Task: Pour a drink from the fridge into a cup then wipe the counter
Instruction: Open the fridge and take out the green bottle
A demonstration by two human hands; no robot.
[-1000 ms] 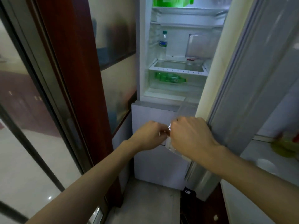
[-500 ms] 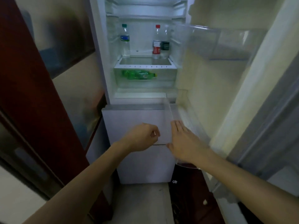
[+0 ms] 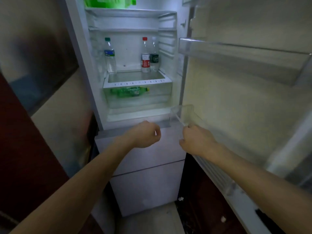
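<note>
The fridge (image 3: 166, 46) stands open, its door (image 3: 236, 107) swung wide. Three drinks stand upright on the white-rimmed shelf (image 3: 137, 82): a clear bottle with a green cap (image 3: 110, 56) at the shelf's end away from the door, and a red-capped bottle (image 3: 145, 59) touching a dark-labelled bottle (image 3: 155, 58) at the end nearest the door. Just below the shelf, a green bottle (image 3: 130, 92) lies on its side in the clear drawer (image 3: 138, 102). Well above the shelf, large green bottles (image 3: 104, 1) show at the top of the frame.

Both hands are below the shelf and in front of it, well apart from the drinks. The left hand (image 3: 145, 135) hangs in the air before the fridge's lower front, its grip curled closed on nothing. The right hand (image 3: 198, 141) is on the door side, its grip curled round the rim of the clear door bin (image 3: 183, 112), which sits lower than the shelf.
</note>
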